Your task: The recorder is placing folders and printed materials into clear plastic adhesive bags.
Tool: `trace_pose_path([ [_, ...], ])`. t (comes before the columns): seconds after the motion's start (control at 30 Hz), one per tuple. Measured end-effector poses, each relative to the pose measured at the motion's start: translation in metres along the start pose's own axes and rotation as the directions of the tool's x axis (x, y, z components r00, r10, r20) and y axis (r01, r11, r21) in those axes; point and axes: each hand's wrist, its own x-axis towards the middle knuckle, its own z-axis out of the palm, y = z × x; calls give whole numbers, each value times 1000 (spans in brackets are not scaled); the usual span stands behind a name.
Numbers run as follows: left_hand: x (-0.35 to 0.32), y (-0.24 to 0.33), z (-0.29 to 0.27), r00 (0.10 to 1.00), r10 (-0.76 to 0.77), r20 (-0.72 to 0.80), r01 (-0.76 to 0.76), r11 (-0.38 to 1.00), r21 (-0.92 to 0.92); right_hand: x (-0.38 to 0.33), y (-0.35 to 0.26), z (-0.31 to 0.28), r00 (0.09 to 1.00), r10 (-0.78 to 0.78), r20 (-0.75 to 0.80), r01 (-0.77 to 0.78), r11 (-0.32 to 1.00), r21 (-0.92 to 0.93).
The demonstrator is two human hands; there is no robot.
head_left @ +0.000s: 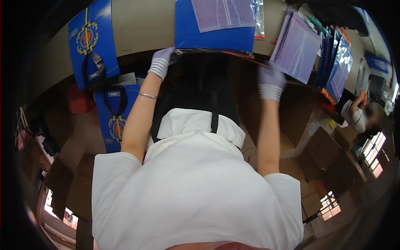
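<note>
My left hand (pixel 161 62), in a pale purple glove with a striped cuff, is at the table's front edge. Its fingers are closed at the left corner of a thin glossy plastic bag (pixel 212 51), whose edge hangs along the front of a blue flat folder (pixel 214 39). My right hand (pixel 271 81), gloved the same way, is smeared by motion near the bag's right end, so its fingers cannot be made out. A purple printed sheet (pixel 225 16) lies on top of the blue folder. Just beyond my right hand, a stack of purple printed packets (pixel 296 46) overhangs the table edge.
Blue gift bags with black ribbon handles are at the left, one on the table (pixel 93 37) and one lower down (pixel 121 121). Several plastic-wrapped blue packs (pixel 335 62) stand at the right. Cardboard boxes (pixel 329 158) surround me, and another person (pixel 358 112) works at far right.
</note>
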Motion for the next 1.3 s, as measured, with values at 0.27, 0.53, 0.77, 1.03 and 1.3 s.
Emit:
trace_pose_path([
  [0.27, -3, -13, -13, 932, -52, 359, 98, 989, -112, -117, 183, -94, 809, 489, 326, -378, 858, -347],
  [0.53, -9, 38, 32, 853, 311, 420, 108, 681, -724, -2, -60, 102, 777, -232, 585, -309, 669, 676],
  [0.77, 19, 56, 20, 854, 458, 247, -128, 645, -754, 111, 32, 96, 743, 378, 552, -655, 246, 714],
  [1.03, 9, 60, 13, 927, 319, 197, -121, 752, -648, 129, -86, 39, 982, 132, 137, -189, 751, 633],
  [1.3, 29, 59, -14, 936, 299, 188, -123, 775, -620, 50, 78, -318, 945, 137, -296, -108, 988, 110],
])
